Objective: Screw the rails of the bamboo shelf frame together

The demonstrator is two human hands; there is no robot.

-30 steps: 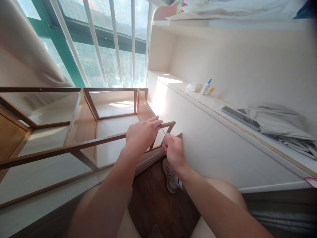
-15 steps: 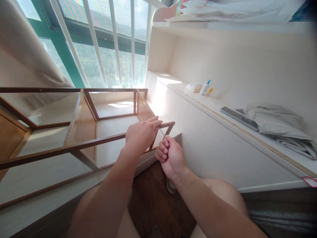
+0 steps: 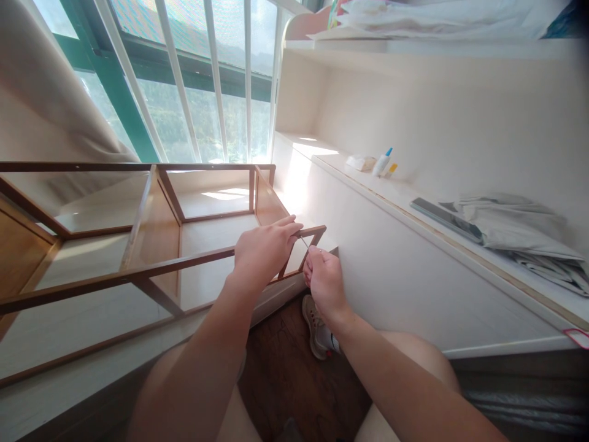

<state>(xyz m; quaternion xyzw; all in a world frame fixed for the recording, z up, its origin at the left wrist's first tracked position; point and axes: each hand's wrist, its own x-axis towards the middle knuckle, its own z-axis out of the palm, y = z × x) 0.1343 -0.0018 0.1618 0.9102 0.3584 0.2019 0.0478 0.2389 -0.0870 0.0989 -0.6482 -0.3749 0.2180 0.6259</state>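
A brown wooden shelf frame lies on its side in front of me, its near rail running left to right. My left hand rests on that rail near its right corner, fingers pinched at the corner joint. My right hand is closed in a fist around a thin metal tool, whose tip meets the frame corner beside my left fingertips. What the left fingers pinch is too small to make out.
A white built-in counter runs along the right, bearing a small glue bottle, a dark flat device and folded grey cloth. A barred window is behind. My shoe rests on the dark wood floor.
My right hand dropped and rolled outward half a second ago, then came back up to the frame corner, as in the earliest frame. My left hand stayed on the rail.
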